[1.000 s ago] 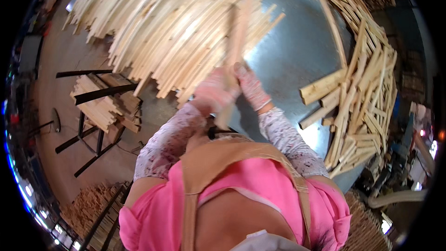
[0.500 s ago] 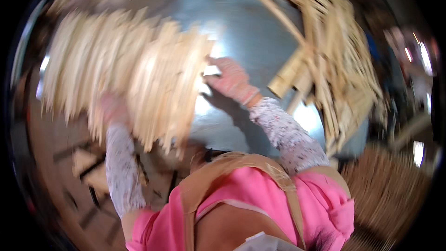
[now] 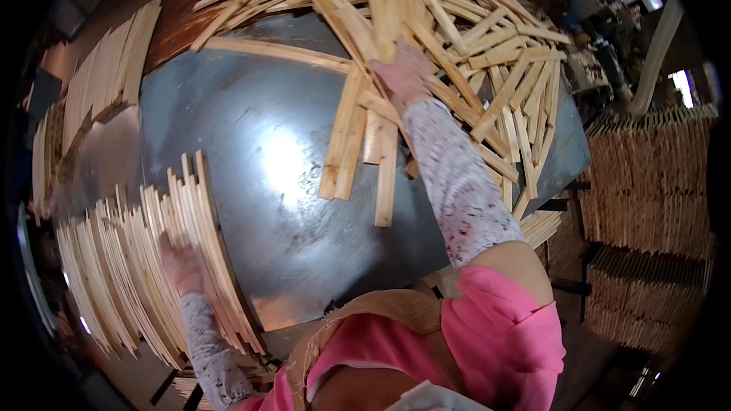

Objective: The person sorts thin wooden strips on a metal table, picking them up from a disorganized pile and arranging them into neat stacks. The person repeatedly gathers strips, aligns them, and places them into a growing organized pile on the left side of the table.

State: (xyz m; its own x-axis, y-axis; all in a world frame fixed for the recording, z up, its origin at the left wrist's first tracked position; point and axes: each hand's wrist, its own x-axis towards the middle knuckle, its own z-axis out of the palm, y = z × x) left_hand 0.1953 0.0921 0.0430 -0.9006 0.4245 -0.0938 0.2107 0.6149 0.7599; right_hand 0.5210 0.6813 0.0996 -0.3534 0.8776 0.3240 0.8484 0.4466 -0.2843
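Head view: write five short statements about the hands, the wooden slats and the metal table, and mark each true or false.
1. The right hand reaches into the loose heap of slats at the far side of the table. True.
2. The left hand rests on the neat row of slats at the near left. True.
3. The metal table is fully covered with slats. False: its shiny middle is bare.
4. Both hands grip one slat together. False: they are far apart, one on each pile.
5. The slats in the far heap lie neatly parallel. False: they cross at many angles.
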